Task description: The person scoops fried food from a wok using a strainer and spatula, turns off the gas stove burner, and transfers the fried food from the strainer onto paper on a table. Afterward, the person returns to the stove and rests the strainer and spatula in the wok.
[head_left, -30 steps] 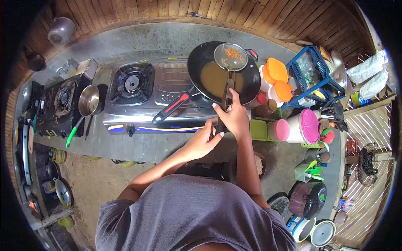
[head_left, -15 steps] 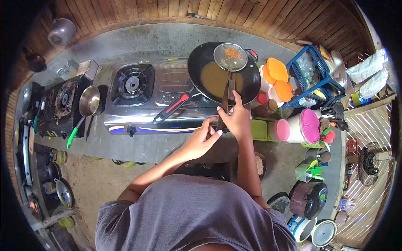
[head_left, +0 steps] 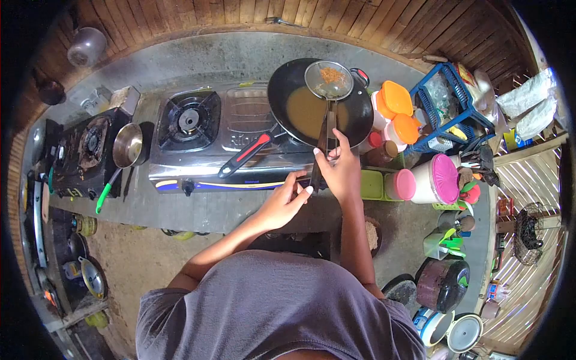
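Observation:
A round wire strainer (head_left: pixel 329 80) with orange-brown bits in it is over the right part of a black wok (head_left: pixel 282 90). Brown liquid (head_left: pixel 305 113) lies in the wok, which stands on the right side of the steel gas stove (head_left: pixel 240 165). My right hand (head_left: pixel 339 167) grips the dark handle of the strainer from the right. At the handle's lower end, my left hand (head_left: pixel 287 201) has its fingers curled against it. The wok's black and red handle (head_left: pixel 246 156) points toward the lower left.
Left of the wok is a bare burner (head_left: pixel 189 120). A small pan (head_left: pixel 128 146) with a green handle sits by a black stove (head_left: pixel 90 144). Orange-lidded containers (head_left: pixel 396 100), a blue rack (head_left: pixel 441 108) and a pink-lidded tub (head_left: pixel 441 180) stand at the right.
The strainer has shifted very slightly up and left over the wok. My right hand has slid a little along the handle, and my left hand stays by its lower end.

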`<state>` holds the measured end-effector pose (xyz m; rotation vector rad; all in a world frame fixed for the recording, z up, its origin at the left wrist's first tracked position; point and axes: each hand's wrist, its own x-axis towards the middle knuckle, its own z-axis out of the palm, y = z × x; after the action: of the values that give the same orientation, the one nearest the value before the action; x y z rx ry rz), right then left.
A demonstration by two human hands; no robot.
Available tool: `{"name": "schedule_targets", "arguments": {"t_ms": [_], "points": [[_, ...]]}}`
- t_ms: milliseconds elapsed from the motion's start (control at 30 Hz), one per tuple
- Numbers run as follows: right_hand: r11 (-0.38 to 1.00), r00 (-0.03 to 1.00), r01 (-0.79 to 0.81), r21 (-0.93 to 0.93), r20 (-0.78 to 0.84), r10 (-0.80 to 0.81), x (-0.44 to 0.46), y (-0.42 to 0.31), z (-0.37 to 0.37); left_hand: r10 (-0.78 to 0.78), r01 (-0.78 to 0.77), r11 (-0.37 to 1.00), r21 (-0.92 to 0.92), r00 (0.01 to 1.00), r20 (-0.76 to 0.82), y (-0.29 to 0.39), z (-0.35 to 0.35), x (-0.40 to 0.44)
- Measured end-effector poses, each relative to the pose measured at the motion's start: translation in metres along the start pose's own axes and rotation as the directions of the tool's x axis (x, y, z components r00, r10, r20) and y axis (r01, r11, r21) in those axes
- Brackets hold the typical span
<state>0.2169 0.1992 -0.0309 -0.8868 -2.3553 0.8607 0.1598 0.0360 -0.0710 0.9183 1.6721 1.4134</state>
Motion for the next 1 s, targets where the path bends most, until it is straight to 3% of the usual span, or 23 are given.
{"name": "schedule_targets", "arguments": {"t_ms": [133, 433, 633, 767, 1000], "points": [[0.997, 1.0, 0.016, 0.075, 0.005, -0.016, 0.003, -0.006, 0.001, 0.076, -0.077, 0.995, -0.057, 0.997, -0.034, -0.005, 0.002, 0.003], [0.999, 1.0, 0.025, 0.027, 0.011, -0.025, 0.001, -0.012, 0.009, 0.094, -0.094, 0.993, -0.072, 0.996, -0.012, -0.004, 0.004, 0.003], [0.999, 0.999, 0.041, 0.035, -0.005, -0.041, -0.001, -0.006, 0.013, -0.066, 0.065, 0.973, -0.22, 0.998, 0.004, -0.012, 0.003, -0.002], [0.998, 0.999, 0.046, 0.05, -0.028, -0.044, 0.0, 0.0, 0.016, -0.12, 0.146, 0.924, -0.354, 0.988, 0.095, -0.083, 0.016, 0.011], [0.997, 0.997, 0.039, 0.073, -0.07, -0.034, -0.002, 0.007, 0.02, -0.234, 0.252, 0.92, -0.3, 0.967, 0.097, -0.122, 0.025, 0.009]]}}
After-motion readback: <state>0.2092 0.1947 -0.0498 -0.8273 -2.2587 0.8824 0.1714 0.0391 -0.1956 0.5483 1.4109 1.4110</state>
